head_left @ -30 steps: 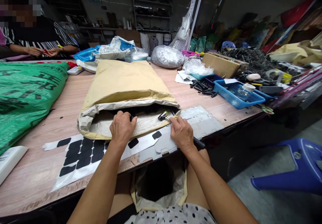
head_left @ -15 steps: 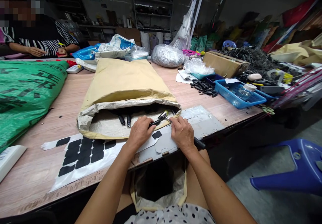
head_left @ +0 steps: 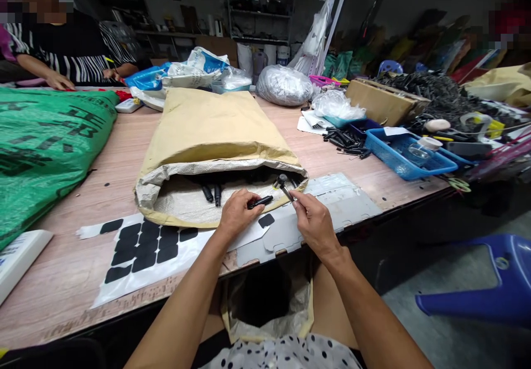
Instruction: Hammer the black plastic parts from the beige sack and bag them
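Observation:
My left hand is closed around a short black tube-like part, its tip pointing right. My right hand grips the metal shaft of a small hammer, its head raised near the right end of the sack's mouth. The yellow paper sack lies on the table with its open mouth towards me; several black parts show inside. Under my hands lies a grey flat board. Left of it is a white sheet of black stickers, with a single sticker near my left hand.
A green woven sack fills the left side. A blue basket and loose black parts stand at right. Another open sack is between my legs. A co-worker sits across the table. A blue stool stands on the right.
The hammer head has lifted away from the black part and its handle now tilts more upright. My right hand has moved slightly right; the view has shifted a little.

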The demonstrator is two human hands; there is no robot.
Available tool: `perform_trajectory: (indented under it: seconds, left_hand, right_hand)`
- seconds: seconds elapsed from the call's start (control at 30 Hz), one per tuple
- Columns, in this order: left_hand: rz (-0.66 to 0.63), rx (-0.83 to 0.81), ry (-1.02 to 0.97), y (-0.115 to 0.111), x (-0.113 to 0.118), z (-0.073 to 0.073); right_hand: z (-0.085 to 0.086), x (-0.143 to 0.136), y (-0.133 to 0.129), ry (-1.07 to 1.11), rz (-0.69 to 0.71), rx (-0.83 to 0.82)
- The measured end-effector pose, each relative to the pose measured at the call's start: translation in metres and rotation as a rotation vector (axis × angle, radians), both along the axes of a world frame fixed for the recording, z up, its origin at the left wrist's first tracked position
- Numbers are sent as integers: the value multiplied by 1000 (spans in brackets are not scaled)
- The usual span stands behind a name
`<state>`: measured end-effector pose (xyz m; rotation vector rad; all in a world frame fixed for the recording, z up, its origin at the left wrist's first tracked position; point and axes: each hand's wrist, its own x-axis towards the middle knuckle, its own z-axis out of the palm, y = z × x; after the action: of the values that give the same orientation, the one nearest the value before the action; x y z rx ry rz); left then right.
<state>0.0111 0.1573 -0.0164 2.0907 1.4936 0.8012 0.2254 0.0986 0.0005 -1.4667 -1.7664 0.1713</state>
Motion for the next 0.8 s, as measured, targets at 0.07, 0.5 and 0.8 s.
perform_trajectory:
  seconds: [0.07, 0.5, 0.8]
  left_hand:
    - [6, -9, -18, 0, 0, 1]
    - [12, -21, -52, 1, 0, -1]
    - [9, -11, -52, 0, 0, 0]
  right_hand:
    - [6, -4, -5, 48, 55, 22]
    - [13, -18, -15, -19, 60, -8]
    - [6, -22, -13, -82, 62, -48]
